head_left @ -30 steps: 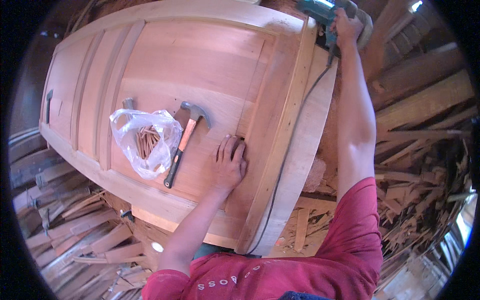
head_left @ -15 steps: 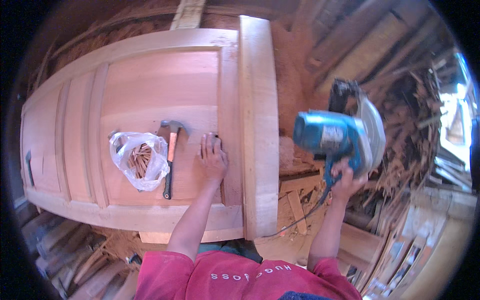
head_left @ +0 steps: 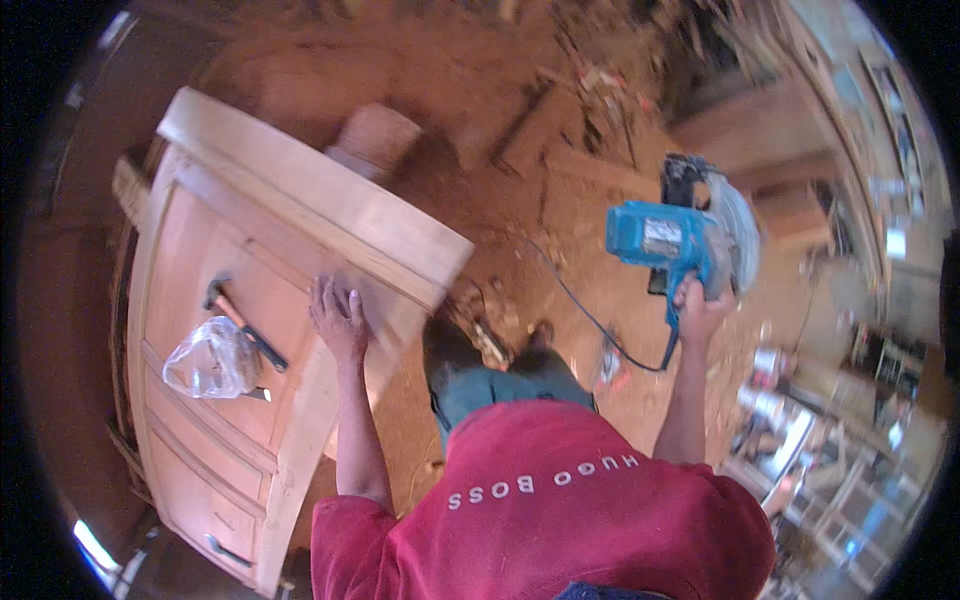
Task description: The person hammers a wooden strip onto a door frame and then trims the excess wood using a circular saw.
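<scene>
My right hand (head_left: pixel 702 308) grips the rear handle of a blue circular saw (head_left: pixel 655 232), holding it off to the right above the floor. From the handle hangs a dark power cord (head_left: pixel 585 312). My left hand (head_left: pixel 338 318) lies with fingers apart on the panelled wooden door (head_left: pixel 190 235), near the pale plank (head_left: pixel 310 195) across its end. Further left on the panel rest a claw hammer (head_left: pixel 246 326) and a clear plastic bag (head_left: pixel 212 360); glare hides the bag's contents. A small dark-handled tool (head_left: pixel 228 551) lies near the door's other end.
Brown, dusty floor (head_left: pixel 440 205) strewn with wood scraps surrounds my legs. A reddish wood block (head_left: pixel 378 138) sits beyond the plank. Boards (head_left: pixel 770 130) lie at the upper right, and cluttered items (head_left: pixel 790 440) stand at the lower right.
The view has swung to the right, so the door now appears further left and tilted. My right hand still carries the saw, and my left hand's fingers are more spread on the door.
</scene>
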Tool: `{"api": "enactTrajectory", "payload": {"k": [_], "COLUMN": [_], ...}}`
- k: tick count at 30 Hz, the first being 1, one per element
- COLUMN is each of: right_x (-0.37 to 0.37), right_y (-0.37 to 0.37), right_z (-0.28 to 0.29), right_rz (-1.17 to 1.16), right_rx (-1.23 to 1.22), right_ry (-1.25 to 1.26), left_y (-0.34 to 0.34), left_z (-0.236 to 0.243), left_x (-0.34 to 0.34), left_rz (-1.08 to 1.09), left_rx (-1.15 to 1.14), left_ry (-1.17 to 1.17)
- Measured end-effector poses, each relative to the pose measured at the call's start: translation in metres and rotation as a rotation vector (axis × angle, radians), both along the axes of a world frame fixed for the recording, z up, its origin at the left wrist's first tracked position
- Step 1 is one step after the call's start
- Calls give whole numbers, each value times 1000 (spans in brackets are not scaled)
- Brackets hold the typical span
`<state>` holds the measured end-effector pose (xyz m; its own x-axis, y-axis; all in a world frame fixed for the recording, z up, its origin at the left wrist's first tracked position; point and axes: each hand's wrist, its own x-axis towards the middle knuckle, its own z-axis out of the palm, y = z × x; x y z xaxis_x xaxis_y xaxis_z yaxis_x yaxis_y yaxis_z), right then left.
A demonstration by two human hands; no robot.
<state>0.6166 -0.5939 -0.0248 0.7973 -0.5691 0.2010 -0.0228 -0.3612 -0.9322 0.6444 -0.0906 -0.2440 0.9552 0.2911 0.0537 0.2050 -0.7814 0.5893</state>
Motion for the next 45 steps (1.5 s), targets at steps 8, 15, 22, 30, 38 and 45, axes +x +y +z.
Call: {"api": "enactTrajectory", "payload": {"k": [8, 15, 22, 30, 38, 45], "right_x": [-192, -241, -257, -251, -263, -273], "right_y": [-161, -188, -205, -163, -106, -74], "right_z": [-75, -65, -54, -34, -2, 12], "right_rz": [-254, -302, -290, -173, -175, -87], "right_rx": [-133, 84, 14, 23, -14, 92], "right_ry": [189, 251, 174, 79, 37, -89], "left_y": [-51, -28, -63, -4, 17, 134], "left_z": [-24, -15, -17, -11, 196, 363], "left_x": [-54, -44, -77, -68, -48, -141], "left_rz": [-86, -72, -120, -278, -242, 14], "left_rx": [409, 295, 559, 299, -59, -594], "left_ry": [275, 468, 414, 460, -50, -515]}}
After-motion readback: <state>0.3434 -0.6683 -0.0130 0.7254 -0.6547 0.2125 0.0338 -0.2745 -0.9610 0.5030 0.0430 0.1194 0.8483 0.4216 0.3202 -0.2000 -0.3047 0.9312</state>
